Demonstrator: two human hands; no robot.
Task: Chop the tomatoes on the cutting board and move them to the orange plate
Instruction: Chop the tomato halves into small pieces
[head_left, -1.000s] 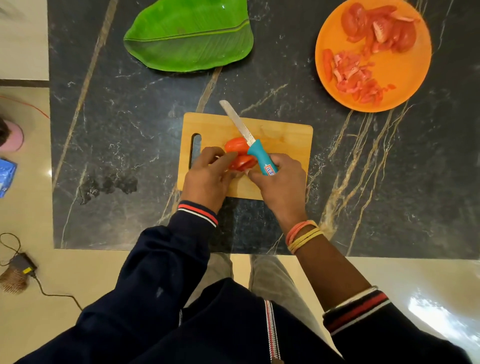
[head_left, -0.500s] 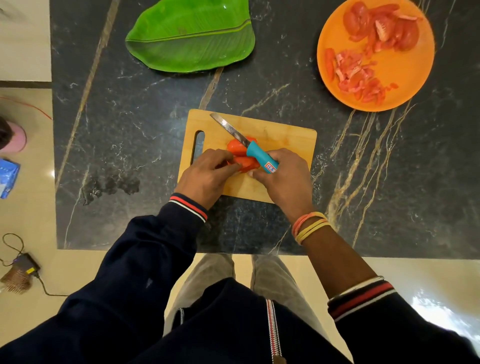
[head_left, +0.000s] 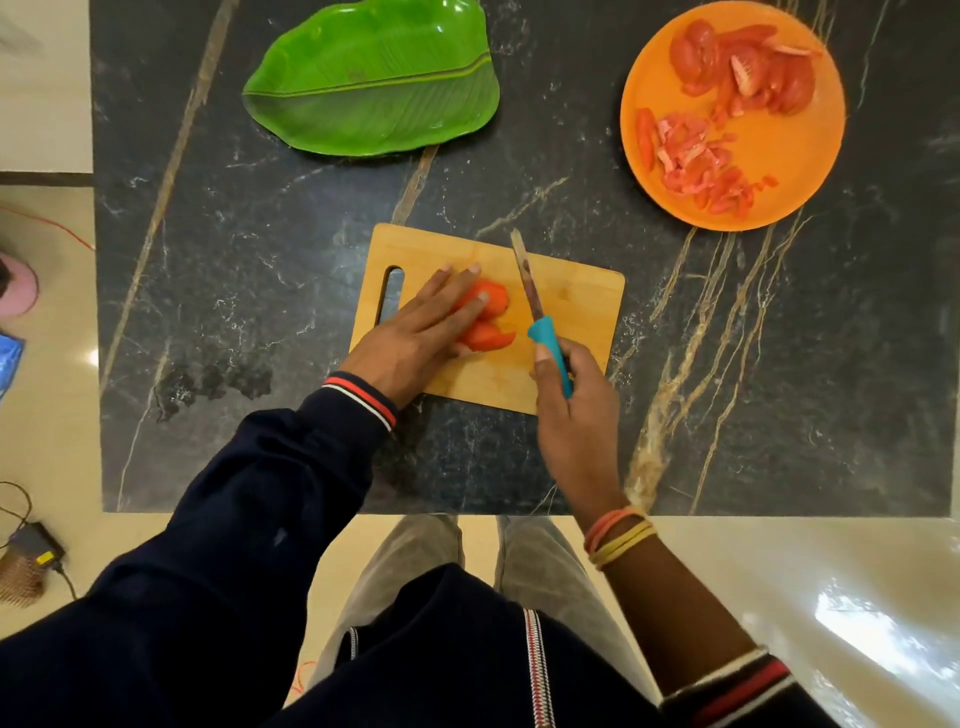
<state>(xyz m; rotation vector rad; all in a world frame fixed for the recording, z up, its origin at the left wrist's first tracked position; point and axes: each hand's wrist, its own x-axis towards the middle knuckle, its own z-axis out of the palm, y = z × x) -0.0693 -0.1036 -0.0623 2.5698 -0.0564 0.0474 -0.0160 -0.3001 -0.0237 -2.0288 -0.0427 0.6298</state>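
Observation:
A wooden cutting board (head_left: 571, 312) lies on the dark marble table. Red tomato pieces (head_left: 488, 322) rest on its middle. My left hand (head_left: 421, 332) lies flat over them with fingers stretched, pressing them down. My right hand (head_left: 574, 410) grips the teal handle of a knife (head_left: 532, 296); its blade points away from me, just right of the tomato and apart from it. The orange plate (head_left: 800, 140) at the far right holds chopped and sliced tomato (head_left: 696, 161).
A green leaf-shaped plate (head_left: 374, 83) sits at the back left of the table. The table's near edge runs just below the board. On the floor at left lie a cable and charger (head_left: 31, 545).
The knife has come off the tomato and swung to its right, blade now pointing away. My left hand has flattened over the pieces instead of pinching them.

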